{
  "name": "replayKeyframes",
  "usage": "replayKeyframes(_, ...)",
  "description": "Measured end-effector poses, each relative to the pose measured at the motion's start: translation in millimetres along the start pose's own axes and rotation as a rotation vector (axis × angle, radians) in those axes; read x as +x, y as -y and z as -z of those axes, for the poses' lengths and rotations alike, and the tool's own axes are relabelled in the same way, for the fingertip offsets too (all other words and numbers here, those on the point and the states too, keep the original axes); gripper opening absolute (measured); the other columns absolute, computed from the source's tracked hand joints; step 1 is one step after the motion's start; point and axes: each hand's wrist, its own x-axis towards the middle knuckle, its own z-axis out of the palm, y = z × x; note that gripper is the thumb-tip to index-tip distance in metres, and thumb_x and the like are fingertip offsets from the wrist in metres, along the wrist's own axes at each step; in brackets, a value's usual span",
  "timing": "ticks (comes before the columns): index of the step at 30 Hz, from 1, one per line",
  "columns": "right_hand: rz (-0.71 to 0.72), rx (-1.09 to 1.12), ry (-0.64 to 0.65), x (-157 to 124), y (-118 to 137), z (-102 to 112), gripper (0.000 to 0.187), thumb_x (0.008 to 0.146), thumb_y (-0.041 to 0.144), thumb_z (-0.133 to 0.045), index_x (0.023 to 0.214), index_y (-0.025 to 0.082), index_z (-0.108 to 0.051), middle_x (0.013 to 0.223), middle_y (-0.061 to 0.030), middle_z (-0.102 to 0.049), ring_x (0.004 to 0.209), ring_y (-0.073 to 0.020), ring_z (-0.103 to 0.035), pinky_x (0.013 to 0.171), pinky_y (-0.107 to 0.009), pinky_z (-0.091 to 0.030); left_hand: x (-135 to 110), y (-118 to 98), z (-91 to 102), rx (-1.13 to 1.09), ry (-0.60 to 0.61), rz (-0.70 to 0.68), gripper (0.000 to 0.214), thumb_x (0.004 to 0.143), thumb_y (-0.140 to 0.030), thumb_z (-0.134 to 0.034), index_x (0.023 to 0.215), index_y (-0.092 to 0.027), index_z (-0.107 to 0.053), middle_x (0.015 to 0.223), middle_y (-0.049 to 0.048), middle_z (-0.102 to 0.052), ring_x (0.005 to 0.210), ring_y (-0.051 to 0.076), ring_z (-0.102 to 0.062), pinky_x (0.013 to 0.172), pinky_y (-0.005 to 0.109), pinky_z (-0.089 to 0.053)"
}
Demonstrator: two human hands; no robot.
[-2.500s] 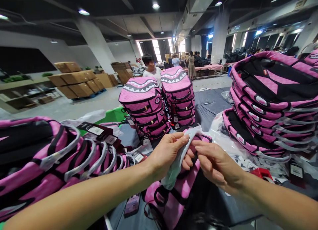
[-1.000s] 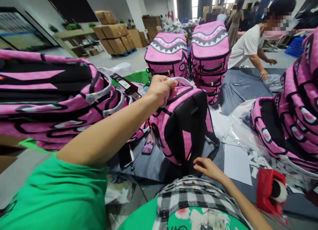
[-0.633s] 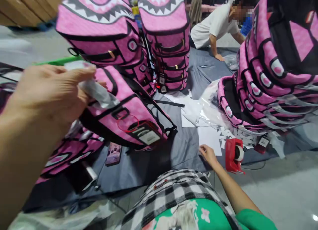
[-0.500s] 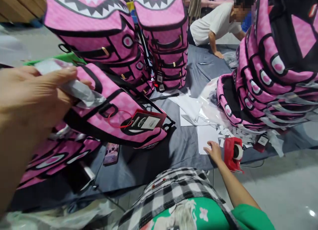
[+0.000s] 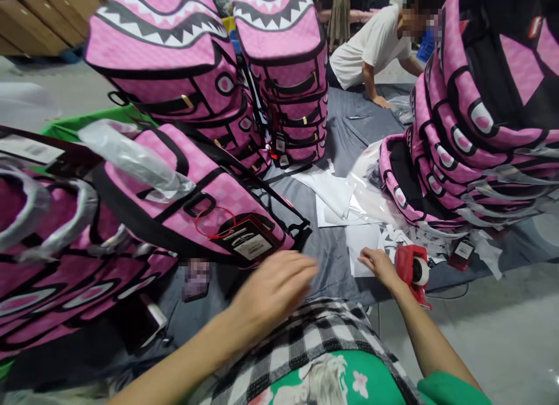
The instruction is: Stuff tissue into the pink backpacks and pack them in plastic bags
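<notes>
One pink checkered backpack with black piping lay tilted over wrinkled grey cloth, its handle sheathed in crinkled, translucent plastic. A dark rectangular hang tag rested against it on a thin red loop. Just beside that tag, the left hand was half open, fingers loosely bent, nothing seen in its grasp. The right hand was over flat white paper near the red tape dispenser, fingers curled; whether it pinched anything could not be told.
</notes>
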Motion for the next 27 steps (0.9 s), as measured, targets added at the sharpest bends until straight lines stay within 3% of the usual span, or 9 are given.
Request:
replayKeyframes(3, 0.142, 0.156, 0.228, -5, 52, 25, 0.029, 0.091, 0.048, -0.059, 0.080, 0.021, -0.060, 0.065, 0.0031, -0.054, 0.062, -0.0139, -0.048, 0.064, -0.025, -0.034, 9, 7, -56.6, -0.243, 0.311, 0.053, 0.085, 0.075, -0.041, -0.083, 0.148, -0.019, -0.046, 0.151, 0.0195, -0.050, 0.140, 0.034, -0.047, 0.117, 0.053, -0.038)
replayKeyframes(5, 0.162, 0.343, 0.330, -8, 80, 41, 0.034, 0.090, 0.054, -0.060, 0.083, 0.020, -0.060, 0.066, 0.0039, -0.052, 0.060, -0.0120, -0.045, 0.061, -0.023, -0.035, 17, 13, -91.1, -0.452, 0.368, 0.250, 0.084, 0.067, -0.052, -0.085, 0.137, -0.014, -0.058, 0.137, 0.0202, -0.062, 0.132, 0.039, -0.053, 0.115, 0.056, -0.037)
replayKeyframes(9, 0.027, 0.657, 0.322, -17, 95, 68, 0.065, 0.066, 0.070, -0.076, 0.101, 0.017, -0.062, 0.073, 0.0014, -0.058, 0.063, -0.0137, -0.051, 0.057, -0.023, -0.039, 17, 14, -114.1, -0.875, 0.132, 0.636, 0.051, 0.076, -0.064, -0.072, 0.091, -0.015, -0.075, 0.085, 0.0066, -0.073, 0.089, 0.028, -0.068, 0.091, 0.041, -0.052)
replayKeyframes(12, -0.017, 0.792, 0.257, -18, 95, 68, 0.072, 0.056, 0.073, -0.081, 0.097, 0.015, -0.066, 0.082, -0.0049, -0.066, 0.074, -0.0196, -0.060, 0.066, -0.028, -0.048, 11, 9, -102.5, -1.030, -0.122, 0.725, 0.052, 0.067, -0.059, -0.082, 0.095, -0.017, -0.072, 0.087, 0.0041, -0.072, 0.085, 0.024, -0.065, 0.083, 0.034, -0.051)
replayKeyframes(14, -0.040, 0.802, 0.110, -13, 104, 58, 0.064, 0.058, 0.070, -0.082, 0.088, 0.015, -0.069, 0.081, -0.0063, -0.068, 0.076, -0.0214, -0.062, 0.071, -0.031, -0.050, 7, 6, -92.7, -1.025, -0.201, 0.707, 0.051, 0.065, -0.054, -0.085, 0.099, -0.018, -0.070, 0.092, 0.0037, -0.072, 0.085, 0.022, -0.064, 0.082, 0.031, -0.050)
replayKeyframes(18, 0.100, 0.623, -0.184, -2, 135, 45, 0.051, 0.076, 0.068, -0.070, 0.075, 0.017, -0.070, 0.069, -0.0040, -0.065, 0.062, -0.0174, -0.056, 0.059, -0.028, -0.047, -7, -4, -67.9, -0.679, -0.219, 0.645, 0.030, 0.083, -0.050, -0.070, 0.086, -0.020, -0.069, 0.075, 0.0005, -0.067, 0.069, 0.018, -0.060, 0.071, 0.029, -0.049)
replayKeyframes(21, 0.291, 0.461, -0.237, 5, 148, 55, 0.044, 0.087, 0.060, -0.062, 0.083, 0.018, -0.075, 0.073, -0.0052, -0.069, 0.066, -0.0196, -0.062, 0.063, -0.028, -0.050, -27, -11, -40.2, -0.225, -0.464, 0.436, 0.025, 0.098, -0.034, -0.051, 0.085, -0.022, -0.070, 0.075, 0.0028, -0.068, 0.070, 0.019, -0.062, 0.075, 0.032, -0.050)
replayKeyframes(24, 0.447, 0.334, -0.101, 18, 153, 70, 0.040, 0.091, 0.054, -0.057, 0.093, 0.019, -0.079, 0.082, -0.0070, -0.075, 0.074, -0.0224, -0.068, 0.071, -0.029, -0.053, -35, -11, -12.0, 0.331, -0.869, 0.296, 0.020, 0.095, -0.025, -0.058, 0.113, -0.024, -0.065, 0.100, 0.0075, -0.071, 0.095, 0.023, -0.066, 0.091, 0.038, -0.049)
replayKeyframes(27, 0.548, 0.157, 0.192, 36, 161, 78, 0.039, 0.093, 0.047, -0.050, 0.094, 0.020, -0.079, 0.074, -0.0050, -0.073, 0.067, -0.0205, -0.067, 0.066, -0.027, -0.051, -21, 2, 7.6, 0.700, -1.039, 0.436, 0.048, 0.089, -0.041, -0.069, 0.129, -0.018, -0.057, 0.123, 0.0173, -0.061, 0.113, 0.030, -0.057, 0.099, 0.045, -0.045)
